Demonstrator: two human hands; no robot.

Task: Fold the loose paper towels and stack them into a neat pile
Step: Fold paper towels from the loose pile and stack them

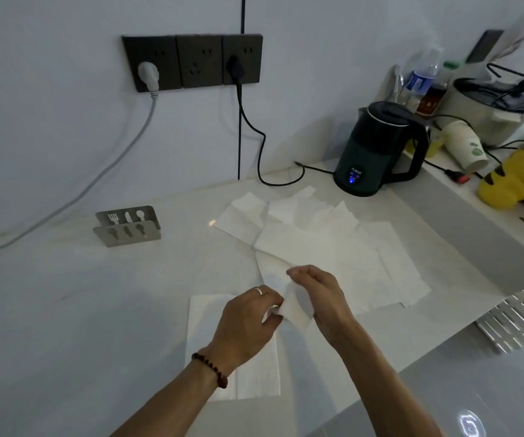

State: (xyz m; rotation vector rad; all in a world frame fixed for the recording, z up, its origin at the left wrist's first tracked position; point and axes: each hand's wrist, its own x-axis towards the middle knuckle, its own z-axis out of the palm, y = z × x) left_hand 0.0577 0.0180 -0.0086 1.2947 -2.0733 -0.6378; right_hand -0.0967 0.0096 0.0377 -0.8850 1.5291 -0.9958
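On the counter (65, 310), loose paper towels (333, 247) spread overlapping at centre, with a folded pile (210, 316) nearer and to the left, partly under the left hand (248, 320). Behind the spread, a kettle (377, 149); far left, a cutlery holder (127, 226) by the wall. Right of the kettle, bottles, a cup (465, 146) and possibly a rice cooker (494, 105), blurred.

We see two bare forearms, no sleeves. Our left hand (248, 320) wears a silver ring (258, 291). A dark beaded bracelet (210, 369) circles that wrist.

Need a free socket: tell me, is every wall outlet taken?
No: the middle outlet is empty, while the grey plug and black plug fill the outer two.
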